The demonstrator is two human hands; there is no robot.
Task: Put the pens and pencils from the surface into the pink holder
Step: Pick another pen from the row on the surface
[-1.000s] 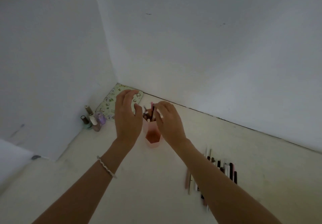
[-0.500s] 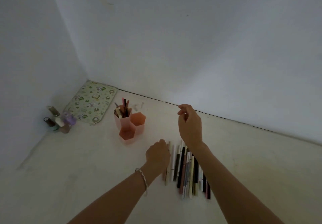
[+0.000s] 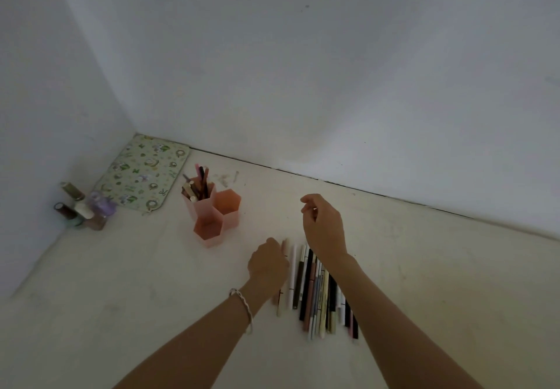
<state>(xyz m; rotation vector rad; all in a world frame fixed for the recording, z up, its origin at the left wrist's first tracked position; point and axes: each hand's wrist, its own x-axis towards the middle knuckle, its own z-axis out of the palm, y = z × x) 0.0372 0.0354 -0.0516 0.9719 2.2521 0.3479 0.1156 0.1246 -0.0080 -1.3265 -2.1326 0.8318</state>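
Observation:
The pink holder (image 3: pixel 231 216) has three hexagonal cups and stands left of centre on the pale surface. Several pens (image 3: pixel 197 188) stick out of its back-left cup; the other two cups look empty. A row of pens and pencils (image 3: pixel 315 291) lies side by side on the surface to the holder's right. My left hand (image 3: pixel 268 263) is down on the left end of that row, its fingers curled over the outermost pens and hidden. My right hand (image 3: pixel 324 225) hovers above the far ends of the row, fingers loosely apart, holding nothing.
A green patterned mat (image 3: pixel 142 173) lies in the corner behind the holder. Several small bottles (image 3: pixel 81 207) stand against the left wall. Walls close off the back and left. A few small bits (image 3: pixel 225 178) lie behind the holder.
A second ago both hands were at the holder, dropping pens in. They have since come back to the row; over the last half second the left hand has stayed on its left end.

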